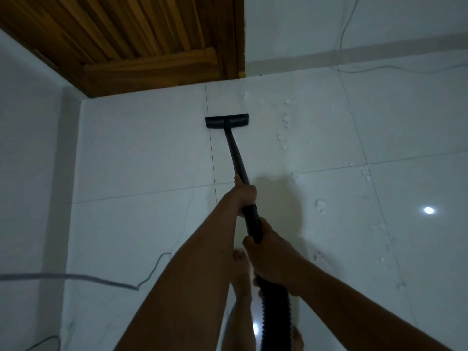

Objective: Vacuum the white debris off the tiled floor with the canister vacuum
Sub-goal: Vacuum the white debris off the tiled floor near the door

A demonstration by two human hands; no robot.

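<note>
Two hands share the vacuum in the head view. The left hand [244, 196] grips the wand [236, 155] where the thin black tube meets the thicker collar, its fingers [250, 191] curled round it. The right hand [271, 257] is wrapped round the handle end, just above the ribbed hose [276, 315]. The floor head [227, 120] lies flat on the tiled floor [152, 148] near the wooden door [141, 46], just left of a trail of white debris [286, 122] that runs down the right-hand tiles.

I judge the wand stiff and light and the hose soft and springy, likely to drag on the rear hand. The glossy tiles should let the head slide easily. This two-hand hold, one forward to steer and one back to push, looks right. The debris seems fluffy and light, so it may scatter.

The canister itself is out of frame, and the hose is cut off at the bottom edge. Dim light and white-on-white make the extent of the debris hard to judge. A grey cord [76, 277] trails across the floor at the left.
</note>
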